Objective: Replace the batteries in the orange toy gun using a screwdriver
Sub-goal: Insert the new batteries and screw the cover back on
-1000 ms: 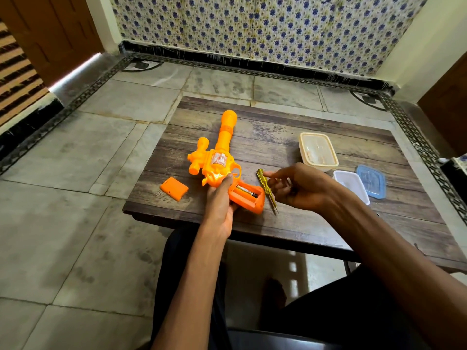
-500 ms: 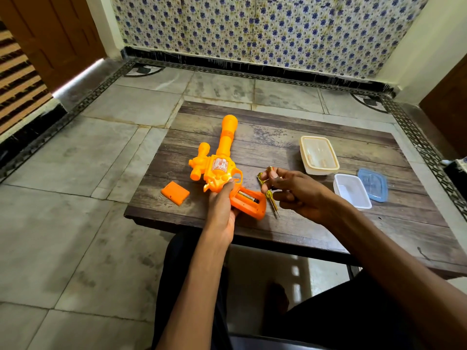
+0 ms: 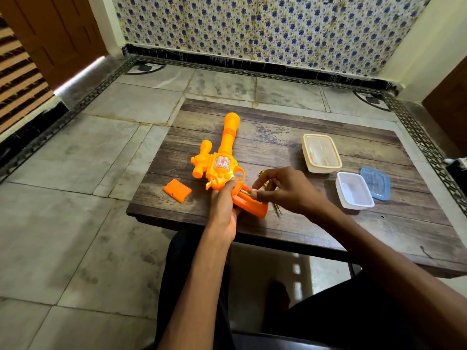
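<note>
Two hands at work, one item under service.

Item: orange toy gun (image 3: 222, 165), flat on the wooden table (image 3: 303, 223), barrel pointing away from the person.

Left hand (image 3: 223, 208): fingers wrapped round the gun just behind the trigger, pinning it down.

Right hand (image 3: 285, 190): fingers (image 3: 255, 195) bent, tips down in the open battery compartment (image 3: 249, 199) of the grip, right beside the left fingers.

Change: a second ago the right hand hovered next to the screwdriver, clear of the gun. It has since crossed over the tool to reach the compartment. Screwdriver (image 3: 278, 210) stays on the table, under the right palm.

Reading: unscrewing looks finished, and the step in hand is probably lifting a cell out.

Battery cover (image 3: 177, 190): loose on the table, well off to the outer side of the left fingers.

Not determinable:
- Whether the right fingertips pinch the battery (image 3: 243, 192) or only touch it. Just a metallic sliver shows between the two hands.
- Number of cells.
- Most of the screwdriver, which the hand hides.
- Contents of the cream tub (image 3: 321, 152) beyond the right knuckles. No fresh batteries identified.
</note>
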